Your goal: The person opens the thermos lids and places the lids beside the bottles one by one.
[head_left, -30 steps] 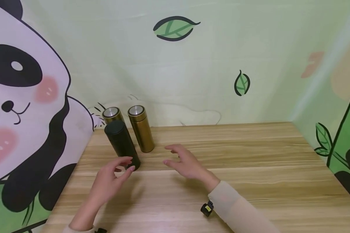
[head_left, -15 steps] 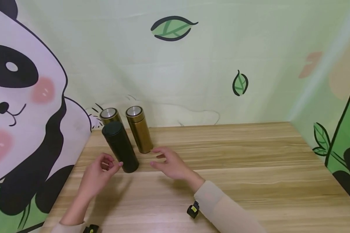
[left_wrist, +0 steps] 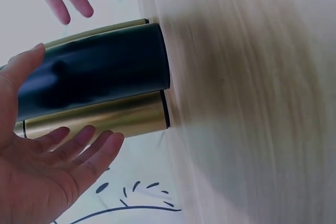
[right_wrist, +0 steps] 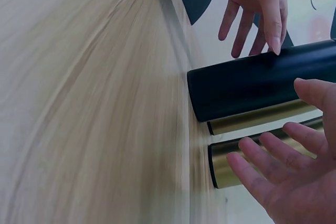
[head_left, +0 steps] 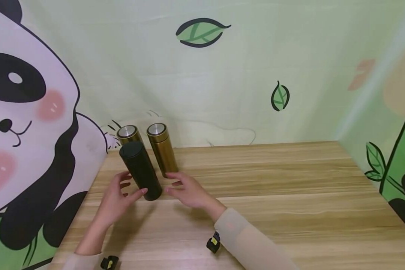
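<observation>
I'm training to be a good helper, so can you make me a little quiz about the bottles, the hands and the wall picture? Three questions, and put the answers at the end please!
1. How many gold bottles stand farther back than the black bottle?

2. True or false: in the head view, the left hand is on one side of the black bottle and the right hand is on the other.

3. Which animal is drawn at the left of the backdrop?
A) a duck
B) a panda
C) a cat

Key:
1. Two
2. True
3. B
</observation>
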`<move>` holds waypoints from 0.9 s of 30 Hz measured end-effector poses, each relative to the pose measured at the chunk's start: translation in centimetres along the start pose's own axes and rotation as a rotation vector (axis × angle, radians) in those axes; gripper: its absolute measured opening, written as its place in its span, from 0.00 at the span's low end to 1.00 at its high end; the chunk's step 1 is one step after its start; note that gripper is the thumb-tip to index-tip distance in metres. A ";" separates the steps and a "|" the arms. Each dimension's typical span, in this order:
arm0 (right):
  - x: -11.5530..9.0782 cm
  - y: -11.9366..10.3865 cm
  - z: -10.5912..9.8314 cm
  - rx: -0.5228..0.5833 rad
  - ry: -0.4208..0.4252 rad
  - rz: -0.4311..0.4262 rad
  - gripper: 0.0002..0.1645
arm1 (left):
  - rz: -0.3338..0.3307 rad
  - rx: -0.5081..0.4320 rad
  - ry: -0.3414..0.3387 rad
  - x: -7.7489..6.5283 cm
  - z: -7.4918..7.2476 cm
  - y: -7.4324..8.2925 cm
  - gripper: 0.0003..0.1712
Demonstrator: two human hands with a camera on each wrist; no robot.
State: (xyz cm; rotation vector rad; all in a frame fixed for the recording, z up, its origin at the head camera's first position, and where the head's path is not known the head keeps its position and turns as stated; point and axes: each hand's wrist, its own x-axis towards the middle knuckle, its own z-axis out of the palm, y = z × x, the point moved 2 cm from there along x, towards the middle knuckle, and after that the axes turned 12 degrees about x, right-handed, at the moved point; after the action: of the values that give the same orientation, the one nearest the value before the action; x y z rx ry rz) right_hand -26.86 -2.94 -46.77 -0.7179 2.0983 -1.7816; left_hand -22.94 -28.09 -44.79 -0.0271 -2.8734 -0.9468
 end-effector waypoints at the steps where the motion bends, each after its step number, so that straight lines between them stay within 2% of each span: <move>1: 0.1 0.0 0.1 -0.004 -0.006 0.000 0.34 | -0.001 -0.005 -0.004 0.0 0.1 0.1 0.55; 16: 1.2 -0.5 1.6 -0.011 -0.102 -0.005 0.43 | 0.004 -0.064 -0.034 0.8 1.0 0.4 0.59; 24: 1.5 -0.7 2.4 0.019 -0.175 -0.063 0.42 | 0.019 -0.088 -0.029 1.0 2.0 0.7 0.54; 27: 1.5 -0.8 2.5 0.033 -0.181 -0.053 0.43 | 0.015 -0.097 -0.019 1.0 2.2 0.9 0.53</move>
State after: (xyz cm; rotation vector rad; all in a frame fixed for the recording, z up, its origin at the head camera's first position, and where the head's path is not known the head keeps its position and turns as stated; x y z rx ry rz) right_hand -26.63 -5.91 -46.27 -0.8970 1.9445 -1.7044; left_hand -24.14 -26.12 -45.87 -0.0669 -2.8376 -1.0877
